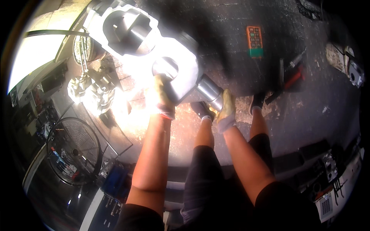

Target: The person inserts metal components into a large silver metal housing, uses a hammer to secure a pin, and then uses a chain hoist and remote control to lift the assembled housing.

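Observation:
A large, heavy-looking crankshaft-like metal part (185, 58) reaches from the upper left toward the middle, its broad faces washed out by glare. It has wide rounded openings and ends in a polished cylinder (209, 91). My left hand (161, 94), in a yellowish work glove, is closed on the part's lower edge beside the nearer opening; its fingertips are lost in glare. Around the end of the polished cylinder wraps my right hand (226, 107), gloved the same way. My shoes stand on the floor just beyond and beside that hand.
More shiny metal parts (98, 92) stand at left, near a round floor fan (75, 152). An orange-and-green panel with buttons or labels (254, 41) lies at upper right. A red-handled tool (293, 79) is on the dark floor (285, 127). Machinery lines the far right edge.

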